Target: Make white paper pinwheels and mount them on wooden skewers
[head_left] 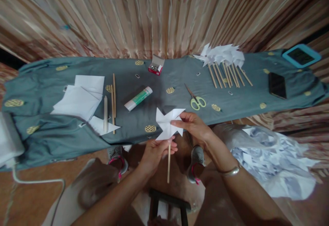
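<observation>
A white paper pinwheel (164, 129) on a wooden stick (169, 166) is held between my two hands, over the table's front edge. My left hand (156, 150) is closed around the top of the stick, just under the paper blades. With thumb and fingers, my right hand (192, 125) pinches the pinwheel near its centre and right blade. Beyond it on the cloth lie green-handled scissors (196, 101) and a glue stick (138, 98). A small red box (155, 69) of shiny pins stands open farther back.
Finished pinwheels (223, 56) lie in a row at the back right. Paper sheets (79, 97), loose sticks (114, 99) and a pale pencil-like rod (105, 113) are at left. A phone (277, 85) and blue-framed device (301, 55) lie right. A bag of paper scraps (272, 161) sits below.
</observation>
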Demonstrator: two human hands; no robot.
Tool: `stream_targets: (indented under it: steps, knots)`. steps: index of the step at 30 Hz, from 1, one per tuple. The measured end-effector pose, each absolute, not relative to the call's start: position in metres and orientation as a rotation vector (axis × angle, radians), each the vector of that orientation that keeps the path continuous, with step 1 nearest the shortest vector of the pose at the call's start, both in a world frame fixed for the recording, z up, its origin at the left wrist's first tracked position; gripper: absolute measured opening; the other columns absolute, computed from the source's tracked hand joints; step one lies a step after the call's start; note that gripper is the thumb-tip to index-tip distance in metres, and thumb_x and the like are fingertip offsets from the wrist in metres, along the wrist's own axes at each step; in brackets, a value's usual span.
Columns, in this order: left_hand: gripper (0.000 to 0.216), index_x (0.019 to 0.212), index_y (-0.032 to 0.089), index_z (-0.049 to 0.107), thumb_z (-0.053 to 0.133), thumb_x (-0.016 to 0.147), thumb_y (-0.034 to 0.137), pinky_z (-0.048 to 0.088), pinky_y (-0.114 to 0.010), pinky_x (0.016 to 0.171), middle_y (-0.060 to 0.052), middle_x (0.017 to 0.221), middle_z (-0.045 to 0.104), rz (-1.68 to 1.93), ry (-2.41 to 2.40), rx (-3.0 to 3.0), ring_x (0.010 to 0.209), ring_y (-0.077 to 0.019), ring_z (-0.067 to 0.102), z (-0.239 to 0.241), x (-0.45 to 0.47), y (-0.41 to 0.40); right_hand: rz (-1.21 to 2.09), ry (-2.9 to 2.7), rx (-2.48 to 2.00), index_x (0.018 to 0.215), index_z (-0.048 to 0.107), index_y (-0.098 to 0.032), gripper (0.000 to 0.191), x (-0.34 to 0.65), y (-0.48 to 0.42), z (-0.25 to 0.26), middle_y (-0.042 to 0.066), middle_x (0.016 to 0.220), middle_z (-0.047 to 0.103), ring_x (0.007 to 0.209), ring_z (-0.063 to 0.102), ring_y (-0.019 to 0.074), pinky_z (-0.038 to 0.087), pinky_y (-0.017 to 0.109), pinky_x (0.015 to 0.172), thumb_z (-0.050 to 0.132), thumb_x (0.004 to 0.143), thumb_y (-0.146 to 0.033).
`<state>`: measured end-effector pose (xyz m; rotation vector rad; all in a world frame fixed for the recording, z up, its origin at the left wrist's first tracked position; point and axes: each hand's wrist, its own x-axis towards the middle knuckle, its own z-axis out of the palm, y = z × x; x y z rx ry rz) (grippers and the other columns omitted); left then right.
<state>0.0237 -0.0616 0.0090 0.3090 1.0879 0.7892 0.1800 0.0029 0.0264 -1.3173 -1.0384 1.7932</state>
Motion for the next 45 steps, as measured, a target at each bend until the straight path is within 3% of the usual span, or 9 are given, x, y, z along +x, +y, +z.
stream_targets:
  steps: [7, 16, 31, 45]
  knots:
    - [0.040, 0.082, 0.012, 0.077, 0.088, 0.055, 0.040, 0.053, -0.026, 0.065, -0.007, 0.068, 0.073, 0.805, 1.074, 0.288, 0.060, -0.0144, 0.067, 0.003, 0.021, -0.068, 1.754, -1.146, -1.355, 0.079, 0.074, -0.018, 0.039, 0.180, 0.004, 0.024, -0.001, 0.075, 0.074, 0.068, 0.063, 0.0137, 0.049, 0.028, 0.069, 0.085, 0.057, -0.048]
    - [0.046, 0.076, 0.012, 0.076, 0.091, 0.047, 0.043, 0.052, -0.024, 0.061, -0.005, 0.062, 0.071, 0.810, 1.069, 0.259, 0.057, -0.0136, 0.066, 0.004, 0.018, -0.067, 1.762, -1.145, -1.397, 0.076, 0.073, -0.018, 0.039, 0.177, 0.004, 0.021, -0.002, 0.071, 0.072, 0.065, 0.061, 0.0129, 0.048, 0.028, 0.068, 0.086, 0.056, -0.048]
    - [0.053, 0.081, 0.010, 0.077, 0.091, 0.048, 0.048, 0.051, -0.024, 0.063, -0.005, 0.067, 0.072, 0.802, 1.058, 0.214, 0.060, -0.0139, 0.066, 0.006, 0.013, -0.067, 1.733, -1.131, -1.432, 0.068, 0.073, -0.020, 0.033, 0.165, 0.007, 0.026, -0.002, 0.067, 0.073, 0.059, 0.060, 0.0123, 0.050, 0.027, 0.061, 0.087, 0.052, -0.046]
    - [0.041, 0.081, 0.012, 0.077, 0.089, 0.055, 0.041, 0.053, -0.025, 0.064, -0.006, 0.067, 0.073, 0.812, 1.038, 0.211, 0.059, -0.0139, 0.067, 0.005, 0.014, -0.067, 1.660, -1.214, -1.487, 0.068, 0.074, -0.019, 0.034, 0.171, 0.004, 0.021, 0.000, 0.070, 0.073, 0.063, 0.059, 0.0134, 0.049, 0.028, 0.064, 0.085, 0.057, -0.049]
